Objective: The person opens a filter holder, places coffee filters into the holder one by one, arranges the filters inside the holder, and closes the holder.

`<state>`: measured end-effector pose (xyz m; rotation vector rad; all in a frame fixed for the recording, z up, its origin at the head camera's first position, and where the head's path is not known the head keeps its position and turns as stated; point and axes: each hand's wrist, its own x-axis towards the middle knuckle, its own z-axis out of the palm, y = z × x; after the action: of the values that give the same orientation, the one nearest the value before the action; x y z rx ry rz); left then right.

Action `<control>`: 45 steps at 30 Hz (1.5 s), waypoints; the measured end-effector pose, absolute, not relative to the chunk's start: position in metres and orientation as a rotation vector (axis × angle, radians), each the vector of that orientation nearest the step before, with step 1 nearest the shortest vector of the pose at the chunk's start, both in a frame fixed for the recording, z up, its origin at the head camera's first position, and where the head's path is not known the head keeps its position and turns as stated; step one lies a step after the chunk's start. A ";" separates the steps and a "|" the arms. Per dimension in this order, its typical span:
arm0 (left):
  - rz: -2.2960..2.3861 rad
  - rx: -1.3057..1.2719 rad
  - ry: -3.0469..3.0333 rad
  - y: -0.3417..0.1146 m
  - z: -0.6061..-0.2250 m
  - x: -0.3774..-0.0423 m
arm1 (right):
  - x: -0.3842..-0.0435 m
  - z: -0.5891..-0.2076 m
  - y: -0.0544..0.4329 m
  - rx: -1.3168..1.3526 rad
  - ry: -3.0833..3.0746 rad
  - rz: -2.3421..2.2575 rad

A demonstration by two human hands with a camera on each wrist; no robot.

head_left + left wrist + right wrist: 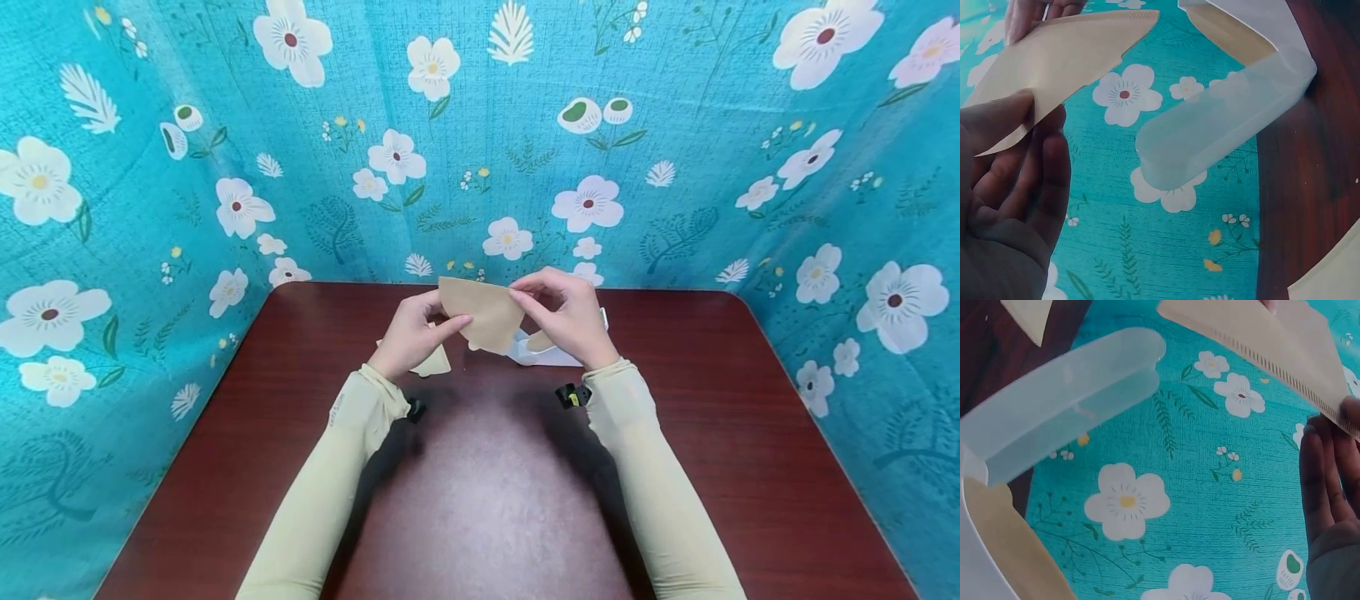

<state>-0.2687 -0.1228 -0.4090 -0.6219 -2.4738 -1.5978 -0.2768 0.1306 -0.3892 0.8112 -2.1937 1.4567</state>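
A brown paper coffee filter with a crimped edge is held up over the far part of the table by both hands. My left hand pinches its left side, thumb lying across the front and fingers behind. At the upper right corner, my right hand pinches the crimped edge between thumb and fingertips, as the right wrist view also shows. Behind and below the right hand lies a white holder with a translucent, rounded lid swung out. More brown filters sit inside it.
A cream-coloured flat piece lies on the dark red table, beneath the left hand. Blue flowered cloth hangs along the table's back and sides. Each wrist carries a small black camera mount.
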 end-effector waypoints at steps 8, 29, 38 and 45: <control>-1.607 -0.687 -2.457 -0.114 -0.410 -0.269 | -0.275 -0.384 0.131 0.808 -2.214 1.396; -1.509 -0.788 -2.379 -0.097 -0.408 -0.275 | -0.282 -0.380 0.155 0.768 -2.240 1.383; -1.478 -0.796 -2.369 -0.090 -0.413 -0.276 | -0.279 -0.381 0.163 0.686 -2.211 1.447; -1.346 -0.820 -2.403 -0.085 -0.408 -0.277 | -0.277 -0.377 0.167 0.636 -2.250 1.520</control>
<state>-0.2769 -0.0854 -0.4077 -0.8201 -2.4025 -1.3461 -0.2773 0.1672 -0.3775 0.6363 -2.2499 1.5205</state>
